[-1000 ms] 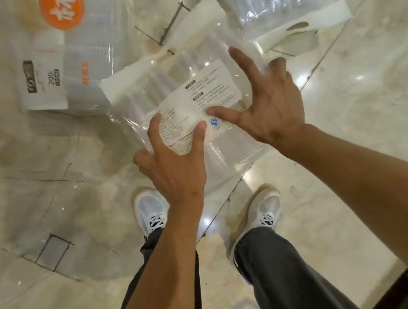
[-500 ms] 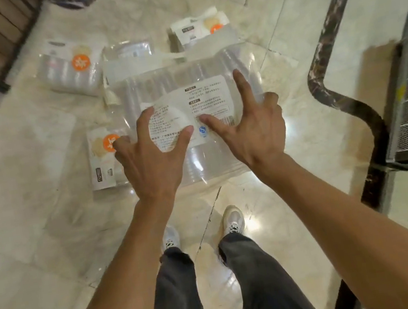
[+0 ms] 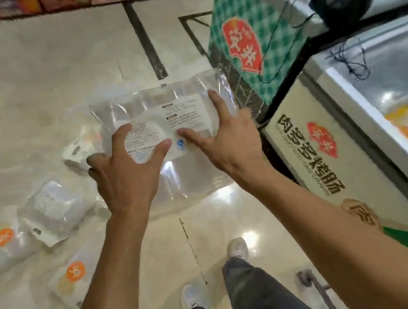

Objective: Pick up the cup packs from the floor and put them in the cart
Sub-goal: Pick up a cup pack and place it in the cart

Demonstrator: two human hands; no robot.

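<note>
- The clear cup pack (image 3: 164, 123) is up off the floor, held out in front at arm's length, with its long axis running left to right and the printed label facing the camera.
- Both hands are on it. The left hand (image 3: 129, 172) has its fingers spread over the left half of the label with the thumb hooked in toward the middle. The right hand (image 3: 225, 142) is splayed over the right half, index finger pointing up. Whether any fingers wrap round the back, I can't tell.
- Neither hand is really nearer, it's an even two-handed carry.
- More cup packs are down on the floor to the left: an orange-logo pack (image 3: 3, 244), another (image 3: 69, 278) closer to the feet, and a white-backed one (image 3: 54, 208) between.
- A chest freezer (image 3: 334, 158) sits just right of the held pack, so a swing that way looks tight.
- I can't really spot the cart. There's a dark frame with a wheel (image 3: 309, 280) low right, maybe that's it.
</note>
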